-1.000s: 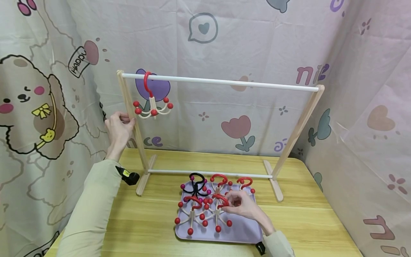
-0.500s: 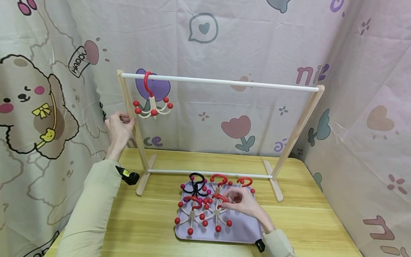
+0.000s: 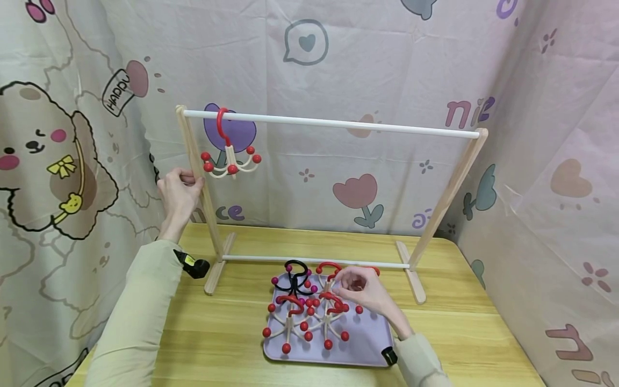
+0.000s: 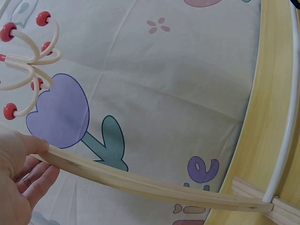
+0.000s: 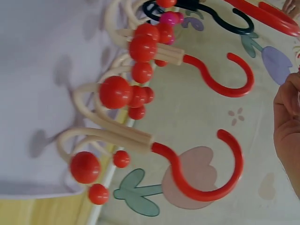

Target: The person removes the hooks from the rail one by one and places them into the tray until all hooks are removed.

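Note:
In the head view my left hand [image 3: 180, 193] pinches the left wooden post [image 3: 209, 209] of a rack; the left wrist view shows thumb and fingers on its two sides. A red-hooked, multi-armed hanger [image 3: 229, 156] with red ball tips hangs from the top white bar [image 3: 319, 123]. My right hand [image 3: 365, 293] hovers over a lilac tray [image 3: 365, 346], its fingers loosely curled near red-hooked hangers [image 3: 328, 322] of the same kind. It partly covers the hangers at the back. In the right wrist view the nearest red hook [image 5: 206, 192] stands apart from that hand.
A black hanger [image 3: 294, 285] with magenta balls stands at the tray's back left. Another red-hooked hanger [image 3: 289, 325] is at its front left. Behind the tray runs the rack's lower white bar [image 3: 271, 260]. The right post [image 3: 447, 199] rises beyond. Printed cloth surrounds the wooden table [image 3: 217, 333].
My right hand has moved away from the front-middle red hook, up toward the back of the tray, leaving that hanger standing. The left hand keeps its hold on the post.

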Action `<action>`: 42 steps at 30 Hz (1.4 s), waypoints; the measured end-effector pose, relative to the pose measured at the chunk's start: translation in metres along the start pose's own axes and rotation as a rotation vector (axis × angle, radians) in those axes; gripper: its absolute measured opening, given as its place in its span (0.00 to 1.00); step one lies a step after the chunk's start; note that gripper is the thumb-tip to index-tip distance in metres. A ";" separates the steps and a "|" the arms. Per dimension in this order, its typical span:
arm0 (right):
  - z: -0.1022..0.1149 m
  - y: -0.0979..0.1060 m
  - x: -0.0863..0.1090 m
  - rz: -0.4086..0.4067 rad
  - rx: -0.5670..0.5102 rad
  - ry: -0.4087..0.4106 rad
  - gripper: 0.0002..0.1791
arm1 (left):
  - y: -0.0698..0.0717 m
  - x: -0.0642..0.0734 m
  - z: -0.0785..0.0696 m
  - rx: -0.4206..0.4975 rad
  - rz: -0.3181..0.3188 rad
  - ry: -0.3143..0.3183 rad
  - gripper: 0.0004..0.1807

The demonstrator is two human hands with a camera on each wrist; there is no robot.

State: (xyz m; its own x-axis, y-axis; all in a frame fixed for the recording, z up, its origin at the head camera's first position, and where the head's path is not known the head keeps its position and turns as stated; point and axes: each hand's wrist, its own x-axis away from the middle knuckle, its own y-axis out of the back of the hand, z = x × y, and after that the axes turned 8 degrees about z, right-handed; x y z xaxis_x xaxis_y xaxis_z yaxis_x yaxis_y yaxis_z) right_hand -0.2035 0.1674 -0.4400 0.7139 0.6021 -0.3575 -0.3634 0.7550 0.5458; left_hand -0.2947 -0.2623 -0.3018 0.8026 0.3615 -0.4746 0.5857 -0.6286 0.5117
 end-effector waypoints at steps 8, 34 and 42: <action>0.015 0.006 -0.017 -0.055 0.027 0.034 0.11 | 0.001 0.000 0.000 0.001 0.006 0.000 0.14; 0.044 0.033 -0.075 -0.187 0.054 0.100 0.11 | 0.002 0.002 -0.001 0.016 0.028 0.005 0.15; 0.052 0.039 -0.098 -0.193 0.037 0.096 0.11 | 0.003 0.002 -0.003 0.010 0.024 0.001 0.15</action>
State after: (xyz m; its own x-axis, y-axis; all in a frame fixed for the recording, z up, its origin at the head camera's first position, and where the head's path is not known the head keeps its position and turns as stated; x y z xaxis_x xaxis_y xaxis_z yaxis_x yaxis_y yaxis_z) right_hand -0.2563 0.1248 -0.3441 0.7070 0.4707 -0.5278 -0.2018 0.8496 0.4873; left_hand -0.2915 -0.2615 -0.2993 0.8167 0.3467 -0.4613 0.5648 -0.6438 0.5162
